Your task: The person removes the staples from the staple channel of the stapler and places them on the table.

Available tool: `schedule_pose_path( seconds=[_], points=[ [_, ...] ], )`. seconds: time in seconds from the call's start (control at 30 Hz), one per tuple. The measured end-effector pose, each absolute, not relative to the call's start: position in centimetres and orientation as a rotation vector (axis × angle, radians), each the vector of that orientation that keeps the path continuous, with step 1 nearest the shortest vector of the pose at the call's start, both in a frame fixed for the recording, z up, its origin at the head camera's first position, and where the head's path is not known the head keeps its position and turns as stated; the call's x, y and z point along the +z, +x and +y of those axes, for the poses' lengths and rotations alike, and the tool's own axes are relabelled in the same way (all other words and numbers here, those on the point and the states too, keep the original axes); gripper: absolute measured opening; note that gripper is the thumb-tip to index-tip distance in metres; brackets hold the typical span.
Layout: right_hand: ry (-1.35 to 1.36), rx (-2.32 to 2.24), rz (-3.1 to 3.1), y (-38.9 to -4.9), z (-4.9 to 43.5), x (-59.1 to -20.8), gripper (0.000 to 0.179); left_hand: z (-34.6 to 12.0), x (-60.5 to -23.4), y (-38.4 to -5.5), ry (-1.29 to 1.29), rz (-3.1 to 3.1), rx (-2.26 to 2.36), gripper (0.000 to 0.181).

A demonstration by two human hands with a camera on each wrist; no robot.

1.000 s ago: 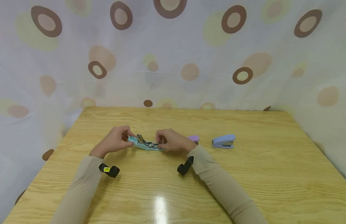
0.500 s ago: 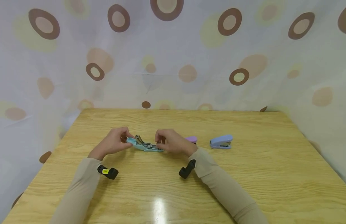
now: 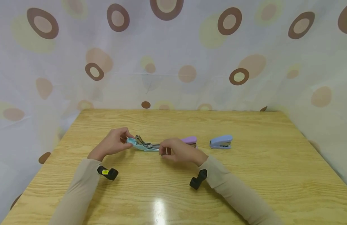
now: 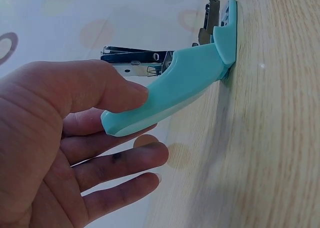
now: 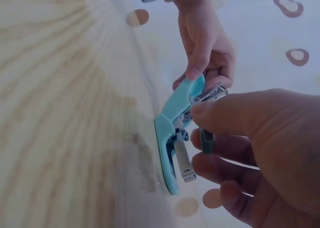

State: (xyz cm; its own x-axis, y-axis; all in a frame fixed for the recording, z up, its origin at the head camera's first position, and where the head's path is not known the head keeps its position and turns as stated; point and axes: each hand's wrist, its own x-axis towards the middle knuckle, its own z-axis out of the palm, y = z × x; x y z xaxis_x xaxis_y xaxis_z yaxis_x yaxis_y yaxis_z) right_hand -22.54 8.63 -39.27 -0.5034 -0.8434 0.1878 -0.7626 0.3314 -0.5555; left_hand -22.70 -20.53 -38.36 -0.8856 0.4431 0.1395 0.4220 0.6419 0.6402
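Note:
A light teal stapler (image 3: 138, 146) lies swung wide on the table, its metal magazine (image 5: 184, 160) bare above the base. My left hand (image 3: 114, 142) pinches the end of its raised cover between thumb and fingers; in the left wrist view the other fingers of the left hand (image 4: 55, 138) spread below. Just off the stapler's right end, my right hand (image 3: 177, 150) pinches a short, dark grey strip of staples (image 5: 206, 140) between thumb and fingers. Seen from the right wrist, the right hand (image 5: 280, 143) overlaps part of the stapler's metal parts.
Behind the right hand stands a purple stapler (image 3: 190, 140), partly covered by it. Farther right is a closed blue stapler (image 3: 221, 142). The wooden table (image 3: 151, 184) ends at a patterned cloth (image 3: 167, 87) behind.
My right hand has drawn back from the stapler's magazine, right and toward me, holding the strip of staples. More of the purple stapler shows. The left hand keeps its grip.

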Motion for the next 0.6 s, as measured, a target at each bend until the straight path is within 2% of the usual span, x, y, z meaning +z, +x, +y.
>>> schedule_pose_path(
  seconds=[0.6],
  points=[
    [-1.441,-0.706,2.415,-19.3,10.7,-40.6,0.002,-20.6,-38.5,-22.9,0.734,2.808,1.096,0.015]
  ],
)
